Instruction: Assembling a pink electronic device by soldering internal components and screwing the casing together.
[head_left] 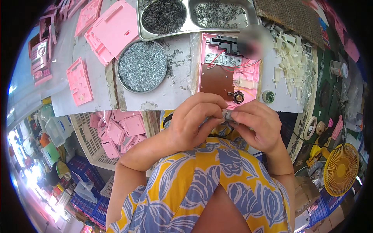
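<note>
My left hand (198,119) and my right hand (257,121) meet at the table's front edge, fingertips pinched around a small greyish piece (228,115) that is too covered to name. Just beyond them lies an open pink plastic housing (252,72). Inside it are a brown circuit board (217,80), a black mechanism (222,44) at the far end, and red and green wires. A round black speaker (238,97) sits at the housing's near right, close to my fingers. A blurred patch hides the far right corner.
A round tray of silver screws (142,66) stands left of the housing. Behind is a metal tray (188,19) of dark springs. Off-white plastic parts (289,58) are heaped at right. Pink panels (116,29) lie far left; a basket (93,145) of pink pieces stands below.
</note>
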A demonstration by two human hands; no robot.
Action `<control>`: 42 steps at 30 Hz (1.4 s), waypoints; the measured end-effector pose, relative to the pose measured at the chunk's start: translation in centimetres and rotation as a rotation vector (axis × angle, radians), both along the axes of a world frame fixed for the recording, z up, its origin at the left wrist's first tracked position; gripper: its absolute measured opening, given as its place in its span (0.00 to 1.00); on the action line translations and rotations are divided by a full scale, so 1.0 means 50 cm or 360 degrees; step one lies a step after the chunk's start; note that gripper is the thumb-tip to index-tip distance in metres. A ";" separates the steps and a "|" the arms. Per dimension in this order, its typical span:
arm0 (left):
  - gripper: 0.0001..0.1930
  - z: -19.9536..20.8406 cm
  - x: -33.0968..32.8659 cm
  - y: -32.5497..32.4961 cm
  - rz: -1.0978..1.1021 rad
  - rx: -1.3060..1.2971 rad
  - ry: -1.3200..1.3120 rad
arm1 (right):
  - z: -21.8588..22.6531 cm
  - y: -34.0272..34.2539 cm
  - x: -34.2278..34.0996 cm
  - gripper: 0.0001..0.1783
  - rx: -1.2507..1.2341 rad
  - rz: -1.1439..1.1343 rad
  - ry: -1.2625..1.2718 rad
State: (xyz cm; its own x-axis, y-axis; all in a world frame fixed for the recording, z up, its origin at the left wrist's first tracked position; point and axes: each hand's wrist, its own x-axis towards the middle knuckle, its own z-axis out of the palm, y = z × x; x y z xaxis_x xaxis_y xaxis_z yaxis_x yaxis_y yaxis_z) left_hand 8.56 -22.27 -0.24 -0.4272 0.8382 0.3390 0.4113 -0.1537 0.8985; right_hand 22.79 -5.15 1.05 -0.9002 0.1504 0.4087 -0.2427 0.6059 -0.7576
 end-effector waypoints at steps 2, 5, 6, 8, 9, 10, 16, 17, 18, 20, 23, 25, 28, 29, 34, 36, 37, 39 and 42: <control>0.13 -0.008 0.005 -0.001 0.0052 0.0019 0.0075 | -0.002 0.002 0.000 0.21 0.0051 -0.0021 -0.0008; 0.15 -0.011 0.009 0.008 0.0094 0.0029 0.0050 | -0.009 0.019 0.010 0.22 0.0144 -0.0093 -0.0051; 0.16 -0.005 0.002 0.014 0.0067 0.0020 -0.0022 | -0.011 0.034 0.016 0.22 0.0192 -0.0130 -0.0058; 0.17 0.004 -0.025 0.037 0.0154 0.0044 0.0108 | -0.014 0.069 0.036 0.22 0.0131 -0.0250 -0.0145; 0.15 0.001 -0.039 0.056 0.0173 -0.0060 0.0208 | -0.017 0.085 0.049 0.21 0.0088 -0.0374 -0.0182; 0.12 -0.003 -0.051 0.074 0.0192 -0.0163 0.0309 | -0.022 0.099 0.062 0.20 0.0044 -0.0497 -0.0219; 0.06 -0.016 -0.060 0.201 0.0173 -0.0480 0.1235 | -0.041 0.126 0.089 0.14 -0.0239 -0.0807 -0.0149; 0.06 -0.023 -0.059 0.207 0.0120 -0.0498 0.1322 | -0.043 0.123 0.089 0.14 -0.0291 -0.0807 -0.0125; 0.07 -0.028 -0.059 0.208 0.0089 -0.0492 0.1364 | -0.046 0.121 0.087 0.14 -0.0322 -0.0798 -0.0143; 0.05 -0.032 -0.064 0.200 0.0101 -0.0322 0.1181 | -0.051 0.118 0.079 0.14 -0.0384 -0.0777 -0.0180; 0.04 -0.053 -0.080 0.158 0.0236 -0.0271 0.0614 | -0.051 0.120 0.055 0.14 -0.0243 -0.0689 -0.0416; 0.03 -0.062 -0.071 0.130 0.0358 -0.0298 0.0379 | -0.055 0.128 0.018 0.14 0.0130 -0.0573 -0.0404; 0.05 -0.072 -0.056 0.118 0.0452 -0.0276 0.0438 | -0.052 0.140 -0.026 0.13 0.0574 -0.0489 -0.0386; 0.05 -0.071 -0.056 0.120 0.0467 -0.0274 0.0446 | -0.050 0.141 -0.034 0.13 0.0616 -0.0497 -0.0408; 0.08 -0.066 -0.064 0.128 0.0472 -0.0260 0.0432 | -0.037 0.143 -0.056 0.11 0.0693 -0.0469 -0.0493; 0.08 -0.067 -0.069 0.131 0.0466 -0.0192 0.0451 | -0.036 0.142 -0.058 0.11 0.0720 -0.0488 -0.0523; 0.08 -0.068 -0.072 0.132 0.0462 -0.0158 0.0460 | -0.036 0.142 -0.059 0.12 0.0733 -0.0497 -0.0539; 0.06 -0.068 -0.083 0.136 0.0410 -0.0121 0.0481 | -0.039 0.147 -0.057 0.13 0.0619 -0.0517 -0.0619; 0.06 -0.058 -0.099 0.141 0.0315 -0.0183 0.0251 | -0.029 0.145 -0.064 0.13 0.0559 -0.0561 -0.0595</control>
